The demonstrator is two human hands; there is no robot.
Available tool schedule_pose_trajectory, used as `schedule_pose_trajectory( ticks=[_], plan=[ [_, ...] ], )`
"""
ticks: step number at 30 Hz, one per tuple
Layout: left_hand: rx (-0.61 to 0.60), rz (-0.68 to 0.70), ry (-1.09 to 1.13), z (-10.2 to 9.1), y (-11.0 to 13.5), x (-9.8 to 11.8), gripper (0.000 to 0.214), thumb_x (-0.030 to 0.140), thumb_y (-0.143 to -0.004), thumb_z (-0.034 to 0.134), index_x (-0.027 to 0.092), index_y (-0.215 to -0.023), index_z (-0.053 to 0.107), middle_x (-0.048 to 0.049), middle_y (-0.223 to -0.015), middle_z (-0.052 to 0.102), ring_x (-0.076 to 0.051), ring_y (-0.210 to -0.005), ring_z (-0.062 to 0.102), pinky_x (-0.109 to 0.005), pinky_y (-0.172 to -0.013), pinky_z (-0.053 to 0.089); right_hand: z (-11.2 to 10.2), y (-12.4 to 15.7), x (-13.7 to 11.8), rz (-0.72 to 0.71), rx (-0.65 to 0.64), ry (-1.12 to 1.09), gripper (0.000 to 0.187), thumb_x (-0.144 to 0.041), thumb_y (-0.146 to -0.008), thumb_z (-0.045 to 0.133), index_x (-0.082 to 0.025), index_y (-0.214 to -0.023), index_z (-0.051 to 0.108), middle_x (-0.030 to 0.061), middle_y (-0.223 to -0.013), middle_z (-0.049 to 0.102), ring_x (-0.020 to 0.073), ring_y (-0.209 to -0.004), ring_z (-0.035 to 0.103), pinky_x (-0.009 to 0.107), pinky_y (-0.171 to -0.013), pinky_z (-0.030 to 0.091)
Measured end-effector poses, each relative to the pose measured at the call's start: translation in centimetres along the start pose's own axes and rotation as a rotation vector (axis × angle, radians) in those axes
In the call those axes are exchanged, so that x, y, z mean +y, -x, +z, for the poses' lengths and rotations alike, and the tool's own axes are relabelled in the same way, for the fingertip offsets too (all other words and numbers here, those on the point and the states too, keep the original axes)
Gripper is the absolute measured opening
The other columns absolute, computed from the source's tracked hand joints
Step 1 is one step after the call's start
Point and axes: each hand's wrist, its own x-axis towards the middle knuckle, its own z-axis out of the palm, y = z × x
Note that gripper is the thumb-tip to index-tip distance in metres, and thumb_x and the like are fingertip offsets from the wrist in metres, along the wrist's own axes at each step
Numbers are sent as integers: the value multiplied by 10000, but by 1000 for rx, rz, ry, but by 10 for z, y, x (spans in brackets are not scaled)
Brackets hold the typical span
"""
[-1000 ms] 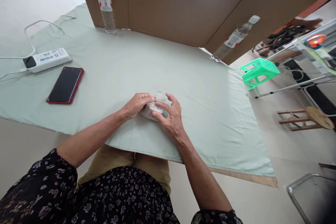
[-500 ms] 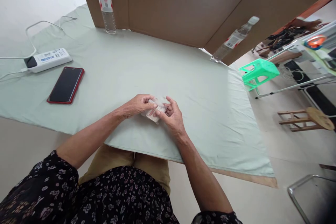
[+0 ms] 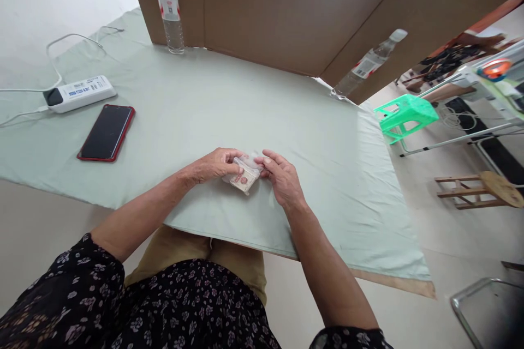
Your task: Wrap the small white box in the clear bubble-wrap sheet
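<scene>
A small clear plastic packet (image 3: 244,176) with pale contents and a red mark lies between both hands, just above the pale green cloth (image 3: 229,103) near the table's front edge. My left hand (image 3: 213,164) pinches the packet's left side with curled fingers. My right hand (image 3: 283,179) grips its right end, fingers closed on the plastic at the top.
A red-cased phone (image 3: 107,132) and a white power bank (image 3: 79,94) with cables lie at the left. Two water bottles (image 3: 169,4) (image 3: 365,64) stand by the brown panels at the back. To the right are a green stool (image 3: 405,114) and a wooden stool (image 3: 477,191) on the floor.
My right hand has turned over and shifted to the packet's right end. The packet now shows more fully between the hands. The view has shifted slightly.
</scene>
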Motion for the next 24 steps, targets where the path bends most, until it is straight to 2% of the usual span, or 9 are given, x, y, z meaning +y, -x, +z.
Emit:
schedule_pose_trajectory(
  ticks=[3, 6, 13, 20, 24],
  plan=[
    [-22, 9, -22, -2, 0, 0, 525, 299, -698, 711, 138, -1196, 678, -80, -1025, 749, -208, -926, 686, -314, -817, 504, 4, -10, -6, 1, -2, -2, 524, -460, -665, 806, -196, -1099, 674, 58, -949, 761, 181, -832, 646, 317, -701, 470],
    [-26, 6, -51, -4, -1, -3, 515, 321, -730, 707, 148, -1214, 674, -74, -1008, 746, -196, -890, 686, -308, -796, 502, 11, -16, -8, -62, 26, 1, 477, -429, -639, 825, -211, -1041, 689, 23, -871, 728, 162, -778, 623, 312, -696, 459],
    [13, 46, -202, -12, -3, -4, 553, 426, -781, 706, 145, -1256, 665, -72, -1020, 722, -190, -896, 653, -315, -803, 482, 21, -8, -2, -279, 47, 12, 261, -353, -709, 818, -237, -917, 711, -9, -825, 692, 146, -795, 632, 317, -784, 507],
    [87, 49, -212, -13, -4, -5, 528, 475, -805, 688, 150, -1221, 691, -52, -963, 716, -167, -855, 628, -302, -787, 467, 25, 3, 3, -455, 52, 258, 100, -327, -819, 729, -236, -858, 714, 0, -823, 732, 166, -781, 669, 335, -780, 536],
    [115, 41, -204, -12, -4, -4, 538, 499, -805, 690, 147, -1211, 690, -50, -952, 721, -166, -845, 623, -299, -775, 472, 26, 10, 3, -644, 85, 500, 72, -309, -891, 672, -264, -862, 720, 15, -843, 753, 192, -815, 679, 365, -813, 524]
  ],
)
